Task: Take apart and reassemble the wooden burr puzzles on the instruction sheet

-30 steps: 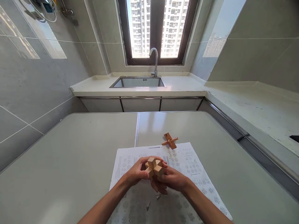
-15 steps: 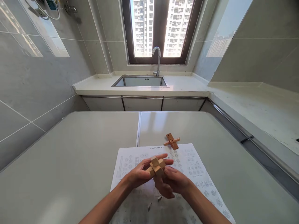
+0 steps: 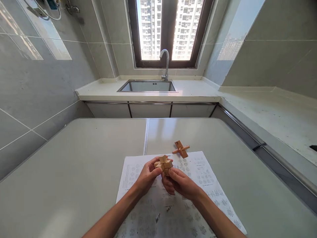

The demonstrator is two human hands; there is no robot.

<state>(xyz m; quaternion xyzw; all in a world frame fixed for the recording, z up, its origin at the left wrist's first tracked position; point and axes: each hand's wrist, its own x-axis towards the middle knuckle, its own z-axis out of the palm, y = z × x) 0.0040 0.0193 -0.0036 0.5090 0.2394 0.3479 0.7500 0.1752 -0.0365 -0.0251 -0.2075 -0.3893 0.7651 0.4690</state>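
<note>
A light wooden burr puzzle of interlocking blocks is held up between both hands, over a printed sheet. My left hand grips its left side, thumb in front and fingers behind. From the lower right, my right hand pinches the puzzle with thumb and fingers; its other fingers curl underneath. Just beyond the hands lies a darker wooden cross-shaped puzzle, flat plates with a round stick through them, at the sheet's far edge. The back of the held puzzle is hidden by my fingers.
The sheet lies on a pale table with a seam down its middle. Behind the table runs a white counter with a sink and a faucet. Another counter flanks the right side. Dark check marks show on the sheet.
Both hands have lifted the burr puzzle slightly away from me and turned it, so another side shows. The left fingers have wrapped closer around it. The cross-shaped puzzle lies as before.
</note>
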